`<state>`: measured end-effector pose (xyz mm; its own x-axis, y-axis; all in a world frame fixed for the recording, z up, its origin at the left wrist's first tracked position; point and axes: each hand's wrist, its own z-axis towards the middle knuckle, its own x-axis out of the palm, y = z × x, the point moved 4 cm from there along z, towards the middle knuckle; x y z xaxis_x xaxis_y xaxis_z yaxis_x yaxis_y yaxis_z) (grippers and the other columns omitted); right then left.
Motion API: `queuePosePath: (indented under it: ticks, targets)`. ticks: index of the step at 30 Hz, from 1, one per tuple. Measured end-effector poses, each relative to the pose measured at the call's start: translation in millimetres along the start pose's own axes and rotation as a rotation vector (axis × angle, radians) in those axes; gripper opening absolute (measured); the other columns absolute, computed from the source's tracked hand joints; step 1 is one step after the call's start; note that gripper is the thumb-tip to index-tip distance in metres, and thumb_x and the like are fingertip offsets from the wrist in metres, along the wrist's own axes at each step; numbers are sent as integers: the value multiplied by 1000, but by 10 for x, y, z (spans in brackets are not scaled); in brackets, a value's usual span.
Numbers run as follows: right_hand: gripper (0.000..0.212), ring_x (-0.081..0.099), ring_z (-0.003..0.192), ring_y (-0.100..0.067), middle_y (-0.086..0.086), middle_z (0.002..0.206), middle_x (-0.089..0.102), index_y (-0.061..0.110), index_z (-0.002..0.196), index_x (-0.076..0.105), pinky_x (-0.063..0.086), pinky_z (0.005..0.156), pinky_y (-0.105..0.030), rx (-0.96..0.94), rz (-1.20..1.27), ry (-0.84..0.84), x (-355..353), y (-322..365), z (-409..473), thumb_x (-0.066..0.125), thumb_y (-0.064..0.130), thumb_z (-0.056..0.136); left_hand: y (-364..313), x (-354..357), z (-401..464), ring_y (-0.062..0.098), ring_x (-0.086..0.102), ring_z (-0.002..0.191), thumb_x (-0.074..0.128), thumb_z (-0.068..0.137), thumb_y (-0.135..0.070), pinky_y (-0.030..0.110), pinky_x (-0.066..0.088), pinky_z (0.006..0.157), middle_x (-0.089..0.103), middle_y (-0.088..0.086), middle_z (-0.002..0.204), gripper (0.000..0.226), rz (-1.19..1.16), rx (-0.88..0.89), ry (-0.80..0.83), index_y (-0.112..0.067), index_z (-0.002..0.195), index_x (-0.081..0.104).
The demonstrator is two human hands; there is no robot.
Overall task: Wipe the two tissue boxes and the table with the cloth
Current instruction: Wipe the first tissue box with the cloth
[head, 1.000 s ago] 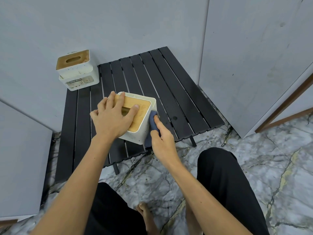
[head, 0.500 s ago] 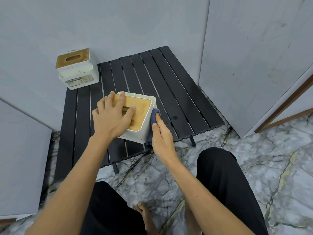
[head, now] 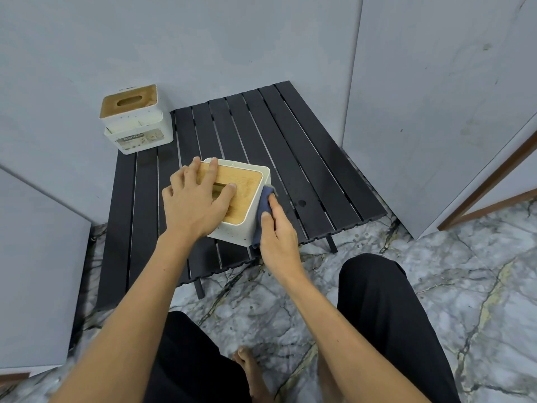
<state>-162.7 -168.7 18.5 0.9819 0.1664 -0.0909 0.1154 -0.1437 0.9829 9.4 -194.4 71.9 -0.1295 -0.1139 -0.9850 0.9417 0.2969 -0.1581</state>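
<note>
I see both hands on the near tissue box [head: 245, 221], which stands at the front edge of the black slatted counter [head: 305, 170]. My left hand [head: 197, 205] lies spread over its wooden lid, fingers straight, pressing it down. My right hand [head: 276, 237] presses the blue cloth [head: 263, 203] flat against the box's right wall, fingers extended. Beyond this box, at the counter's far left corner against the wall, stands the second tissue box [head: 136, 123], well apart.

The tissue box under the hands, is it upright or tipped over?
Upright: the near tissue box shows its wooden lid facing up, base on the table.
</note>
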Motion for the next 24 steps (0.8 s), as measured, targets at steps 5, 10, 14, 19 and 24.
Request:
queuePosePath:
  ticks: [5, 10, 14, 19, 24]
  targets:
    - [48, 42, 90, 36, 26, 124, 43, 22, 154, 29, 35, 74, 5, 9, 30, 20, 48, 3, -192, 36, 21, 106, -5, -6, -2, 30, 12, 150, 20, 86, -70, 54, 18, 116, 14, 1, 168, 79, 5, 4, 2, -39, 158, 20]
    - [51, 46, 129, -4, 6, 149, 46, 30, 154, 26, 40, 109, -31, -56, 16, -21, 90, 69, -231, 38, 26, 105, 4, 9, -3, 30, 13, 150, 20, 86, -70, 54, 19, 115, 15, 0, 168, 78, 13, 6, 2, -39, 158, 19]
    - [52, 49, 129, -14, -1, 146, 49, 34, 154, 21, 41, 109, -39, -33, -38, -35, 111, 75, -59, 34, 31, 104, 2, 5, -1, 30, 13, 150, 20, 86, -71, 54, 19, 115, 16, 0, 168, 78, 9, 8, -3, -40, 158, 21]
    - [48, 52, 89, 21, 13, 117, 54, 28, 154, 29, 41, 72, 1, 79, -55, -12, 25, -17, 49, 33, 26, 105, -7, 7, -12, 28, 13, 150, 22, 85, -71, 52, 19, 115, 17, -1, 167, 78, -3, -4, -20, -40, 157, 22]
    - [47, 54, 72, 5, 17, 92, 55, 28, 151, 35, 43, 60, -4, 108, -30, 3, 55, -49, -199, 37, 24, 104, -14, 10, -16, 30, 15, 149, 23, 87, -71, 53, 21, 114, 18, 0, 167, 77, 3, -7, -26, -40, 157, 23]
